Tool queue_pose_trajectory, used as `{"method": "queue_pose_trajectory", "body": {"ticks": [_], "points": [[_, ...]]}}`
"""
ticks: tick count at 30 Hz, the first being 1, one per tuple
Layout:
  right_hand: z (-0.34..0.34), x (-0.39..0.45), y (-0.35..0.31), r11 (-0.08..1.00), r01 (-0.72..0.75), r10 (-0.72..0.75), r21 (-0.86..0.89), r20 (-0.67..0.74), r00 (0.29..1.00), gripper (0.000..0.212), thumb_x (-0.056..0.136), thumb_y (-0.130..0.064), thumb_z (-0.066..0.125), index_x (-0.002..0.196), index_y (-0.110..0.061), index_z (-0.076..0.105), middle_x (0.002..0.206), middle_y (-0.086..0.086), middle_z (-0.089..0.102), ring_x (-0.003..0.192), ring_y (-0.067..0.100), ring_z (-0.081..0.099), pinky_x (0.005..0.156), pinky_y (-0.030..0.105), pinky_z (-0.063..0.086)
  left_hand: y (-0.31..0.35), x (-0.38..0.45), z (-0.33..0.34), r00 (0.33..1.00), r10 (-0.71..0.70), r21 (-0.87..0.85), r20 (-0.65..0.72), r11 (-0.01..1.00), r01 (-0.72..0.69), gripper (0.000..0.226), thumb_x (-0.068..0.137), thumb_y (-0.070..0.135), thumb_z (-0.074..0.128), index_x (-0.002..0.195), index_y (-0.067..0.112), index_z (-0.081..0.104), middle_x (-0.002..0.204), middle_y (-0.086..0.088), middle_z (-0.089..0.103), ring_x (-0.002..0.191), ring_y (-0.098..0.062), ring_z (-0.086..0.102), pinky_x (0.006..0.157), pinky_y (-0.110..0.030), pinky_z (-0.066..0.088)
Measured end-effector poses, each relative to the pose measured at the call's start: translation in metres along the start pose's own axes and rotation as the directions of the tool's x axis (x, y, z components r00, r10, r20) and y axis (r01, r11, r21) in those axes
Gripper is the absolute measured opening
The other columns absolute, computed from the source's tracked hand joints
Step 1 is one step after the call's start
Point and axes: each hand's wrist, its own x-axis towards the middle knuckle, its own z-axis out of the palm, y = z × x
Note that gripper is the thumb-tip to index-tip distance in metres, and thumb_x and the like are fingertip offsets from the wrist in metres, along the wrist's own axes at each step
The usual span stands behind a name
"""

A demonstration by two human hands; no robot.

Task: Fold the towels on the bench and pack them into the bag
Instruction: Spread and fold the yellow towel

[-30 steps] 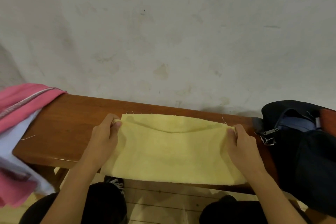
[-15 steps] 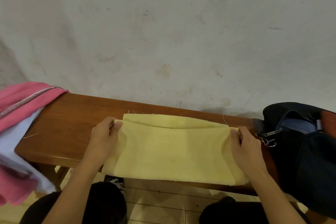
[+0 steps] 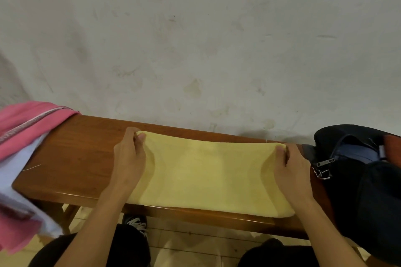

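folding the soft pale-yellow cloth towel (image 3: 208, 175) in half on the long brown wooden bench (image 3: 82, 158).

i see my left hand (image 3: 130, 158) pinching the towel's far corner at 10 o'clock and my right hand (image 3: 291, 171) pinching the far corner at 2 o'clock, fingers clamped on the cloth. i judge the next move needs both corners laid square and pressed flat, then another fold before it goes into the open dark fabric bag (image 3: 364, 180) at 3 o'clock. the pink and white towels (image 3: 23, 136) wait at 9 o'clock. no readable writing anywhere.
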Motion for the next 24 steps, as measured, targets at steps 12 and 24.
{"method": "queue_pose_trajectory", "body": {"ticks": [12,24], "points": [[0.031,0.035,0.018,0.987,-0.116,0.126,-0.113,0.088,0.988,0.03,0.099,-0.016,0.043,0.07,-0.008,0.041,0.064,0.005,0.046,0.056,0.016,0.038,0.049,0.032,0.028,-0.024,0.032,0.033,0.996,-0.074,0.258,0.039,0.964,0.061,0.014,0.103,0.016,0.044,0.097,0.011,0.055,0.096,-0.007,0.058,0.078,-0.011,0.052,0.059,-0.021,0.037],[0.043,0.029,0.026,0.975,-0.046,0.056,-0.216,0.039,0.998,0.008,0.103,-0.016,0.043,0.101,-0.014,0.05,0.102,0.004,0.05,0.089,0.022,0.048,0.073,0.036,0.039,-0.031,0.025,0.04,0.999,0.011,0.353,0.031,0.935,-0.021,0.018,0.102,0.022,0.046,0.11,0.013,0.058,0.113,-0.001,0.05,0.102,-0.009,0.034,0.085,-0.029,0.038]]}}
